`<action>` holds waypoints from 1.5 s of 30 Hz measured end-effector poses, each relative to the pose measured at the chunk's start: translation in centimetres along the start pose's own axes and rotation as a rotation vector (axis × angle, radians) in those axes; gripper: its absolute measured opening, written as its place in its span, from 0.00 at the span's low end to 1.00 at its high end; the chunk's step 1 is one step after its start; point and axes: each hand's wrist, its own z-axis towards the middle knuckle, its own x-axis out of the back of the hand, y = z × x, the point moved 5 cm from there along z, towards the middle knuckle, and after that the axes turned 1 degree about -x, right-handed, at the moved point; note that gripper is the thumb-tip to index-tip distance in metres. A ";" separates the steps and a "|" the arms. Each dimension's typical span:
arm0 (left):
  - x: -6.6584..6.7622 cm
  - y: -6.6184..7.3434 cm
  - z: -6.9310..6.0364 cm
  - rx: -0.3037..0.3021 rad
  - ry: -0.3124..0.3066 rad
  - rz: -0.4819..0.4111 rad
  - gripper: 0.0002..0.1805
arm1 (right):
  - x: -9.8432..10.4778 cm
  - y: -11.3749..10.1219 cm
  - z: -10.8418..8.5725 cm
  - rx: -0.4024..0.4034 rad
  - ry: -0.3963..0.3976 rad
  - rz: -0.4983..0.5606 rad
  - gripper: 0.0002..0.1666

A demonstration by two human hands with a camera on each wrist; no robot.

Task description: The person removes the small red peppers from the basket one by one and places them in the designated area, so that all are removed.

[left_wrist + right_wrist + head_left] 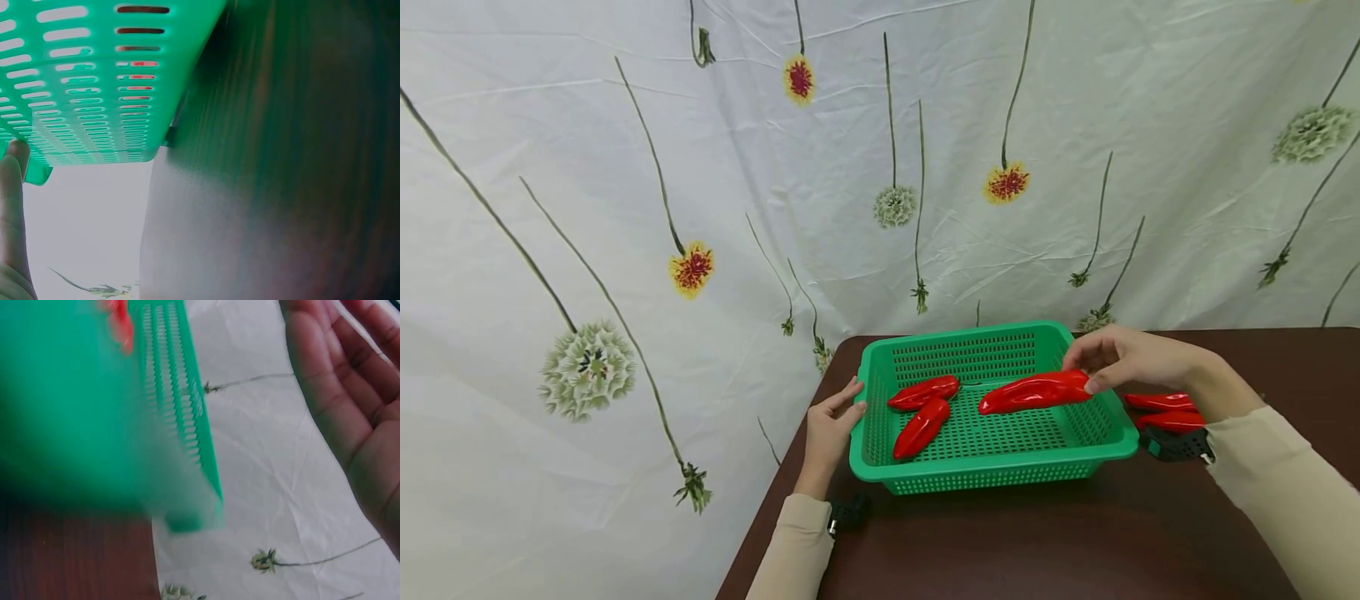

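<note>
Pepper is pinched by right hand over open basket floor — left hand, fingers straight, touches the rim.

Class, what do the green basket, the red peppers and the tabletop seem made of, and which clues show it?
Green basket: very likely moulded plastic, smooth with a slight sheen; uniform colour and regular slots suggest it. Red peppers: very glossy, with sharp highlights; real waxy skin or plastic imitation, unclear. Tabletop: perhaps wood or laminate, judging by its smooth, dark brown, dull finish.
</note>
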 end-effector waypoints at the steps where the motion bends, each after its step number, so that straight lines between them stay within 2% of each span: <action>1: 0.0 0.0 0.0 0.001 -0.001 -0.002 0.20 | 0.0 0.1 -0.2 0.006 0.001 -0.018 0.16; 5: 0.0 0.0 0.0 0.004 -0.001 -0.001 0.20 | 0.2 0.4 -1.1 0.002 0.023 -0.058 0.16; 9: -0.1 0.0 -0.1 0.003 -0.002 0.003 0.20 | 0.3 0.6 -2.0 -0.023 0.080 -0.078 0.15; 15: 0.0 0.0 0.0 -0.001 -0.001 -0.001 0.20 | 0.2 0.9 -3.2 0.023 0.125 -0.152 0.16; 22: 0.1 0.0 0.1 -0.007 0.002 0.008 0.20 | 0.0 1.5 -4.1 0.010 0.170 -0.152 0.17; 29: 0.0 0.0 0.1 -0.009 0.001 -0.001 0.20 | 0.2 2.0 -5.5 0.062 0.191 -0.166 0.20; 37: 0.1 -0.2 0.1 -0.011 0.007 -0.004 0.20 | 0.2 3.6 -6.9 0.076 0.146 -0.055 0.23; 45: 0.1 -0.3 0.0 0.000 0.003 0.004 0.20 | -0.3 3.9 -7.4 0.098 0.160 -0.041 0.22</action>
